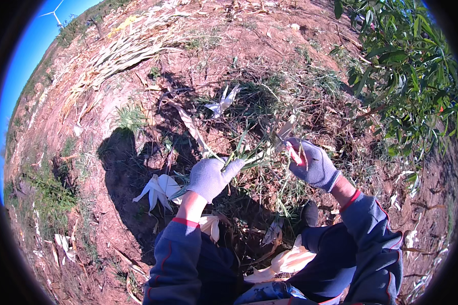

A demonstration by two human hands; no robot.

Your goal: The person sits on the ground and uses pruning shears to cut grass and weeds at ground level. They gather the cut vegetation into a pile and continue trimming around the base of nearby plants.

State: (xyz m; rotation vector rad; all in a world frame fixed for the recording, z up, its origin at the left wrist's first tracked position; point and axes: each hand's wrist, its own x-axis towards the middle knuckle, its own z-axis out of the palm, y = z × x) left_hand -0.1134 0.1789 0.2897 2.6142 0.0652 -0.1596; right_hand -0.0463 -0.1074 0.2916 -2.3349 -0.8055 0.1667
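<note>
Both hands wear light grey knit gloves. My left hand (215, 176) is closed around a bunch of green grass blades and dry leaf strips (248, 155), which stick out to the right and up. At the right, my right hand (312, 162) has its fingers curled at the far end of the dry strips; reddish fingertips show at the glove, and whether it grips them is hard to tell. Pale dry corn husks (162, 190) lie just left of my left wrist, and another husk (224, 102) lies beyond the hands. A larger husk (286, 263) lies by my legs.
Dry stalks (126, 51) lie heaped on the reddish soil at the upper left. A leafy green tree (408, 65) overhangs the right side. Weeds (53, 196) grow at the left, and more husks (65, 246) are scattered there. A wind turbine (54, 13) stands far off.
</note>
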